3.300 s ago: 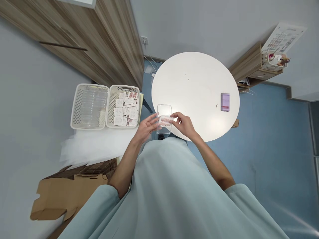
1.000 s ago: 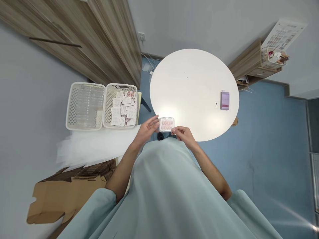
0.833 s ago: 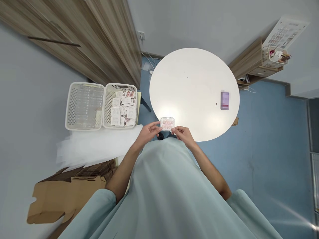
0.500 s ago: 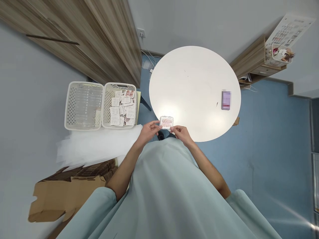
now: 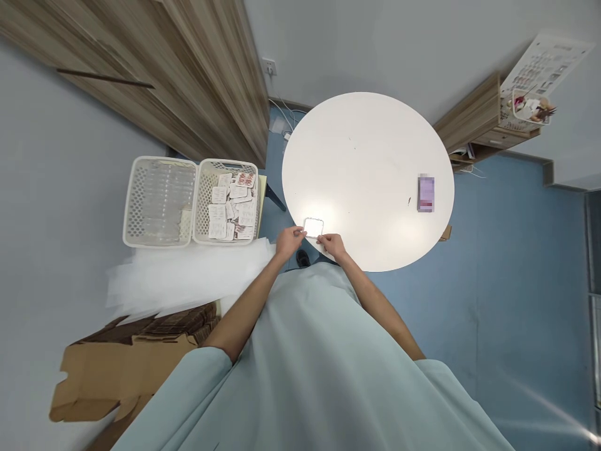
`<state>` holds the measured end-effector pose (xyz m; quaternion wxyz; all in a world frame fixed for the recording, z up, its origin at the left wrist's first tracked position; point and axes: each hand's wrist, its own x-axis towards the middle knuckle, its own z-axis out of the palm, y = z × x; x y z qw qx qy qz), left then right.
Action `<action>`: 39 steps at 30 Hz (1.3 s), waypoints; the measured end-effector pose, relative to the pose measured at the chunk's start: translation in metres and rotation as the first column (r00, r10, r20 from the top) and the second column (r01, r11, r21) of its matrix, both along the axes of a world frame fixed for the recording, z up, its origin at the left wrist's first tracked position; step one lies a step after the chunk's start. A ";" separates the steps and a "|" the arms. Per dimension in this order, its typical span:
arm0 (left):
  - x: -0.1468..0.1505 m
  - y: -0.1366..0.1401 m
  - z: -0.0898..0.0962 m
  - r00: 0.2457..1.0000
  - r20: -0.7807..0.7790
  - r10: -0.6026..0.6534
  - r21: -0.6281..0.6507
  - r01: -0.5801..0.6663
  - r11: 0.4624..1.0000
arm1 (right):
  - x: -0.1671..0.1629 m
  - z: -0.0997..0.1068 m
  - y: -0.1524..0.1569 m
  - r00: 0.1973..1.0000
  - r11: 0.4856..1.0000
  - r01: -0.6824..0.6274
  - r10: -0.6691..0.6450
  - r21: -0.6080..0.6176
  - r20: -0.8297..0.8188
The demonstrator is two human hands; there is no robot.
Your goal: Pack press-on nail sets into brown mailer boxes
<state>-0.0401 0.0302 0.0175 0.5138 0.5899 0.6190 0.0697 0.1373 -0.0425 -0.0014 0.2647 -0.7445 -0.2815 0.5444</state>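
Observation:
Over the near-left edge of the round white table I see a small, flat clear plastic case. Its face is washed out white by glare, leaving a thin grey rim, so its contents do not show. My left hand pinches its left lower corner between thumb and fingers. At the right lower corner, my right hand grips the case the same way. Whether the case touches the table top, I cannot tell.
To the left, one white basket holds stacked clear plastic cases; another basket holds printed cards. Below lie white sheets and folded cardboard boxes. A blurred purple item sits on the table's right side.
The case has turned from showing pinkish contents to a glaring white face. Both hands have drawn slightly inward around it, with the left fingers more closed.

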 end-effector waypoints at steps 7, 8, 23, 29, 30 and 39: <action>0.001 0.002 -0.004 0.999 -0.047 0.003 0.039 -0.001 0.999 | 0.002 0.003 0.002 0.997 0.999 -0.025 0.028 -0.041 0.074; 0.002 0.002 -0.004 0.999 -0.049 0.000 0.042 0.002 0.999 | 0.002 0.004 0.003 0.996 0.998 -0.026 0.031 -0.051 0.087; -0.065 -0.012 0.049 0.978 0.005 0.208 0.121 -0.207 0.971 | -0.003 0.071 0.005 0.948 0.969 -0.241 0.223 0.052 0.227; -0.133 -0.032 0.060 0.911 -0.093 0.402 0.203 -0.378 0.903 | -0.024 0.100 0.027 0.913 0.930 -0.355 0.323 0.094 0.251; -0.145 -0.036 0.060 0.894 -0.121 0.432 0.220 -0.401 0.889 | -0.030 0.103 0.032 0.904 0.919 -0.380 0.346 0.102 0.251; -0.233 -0.081 0.027 0.744 -0.466 0.479 0.267 -0.397 0.878 | -0.082 0.109 0.066 0.807 0.789 -0.586 0.546 0.186 0.226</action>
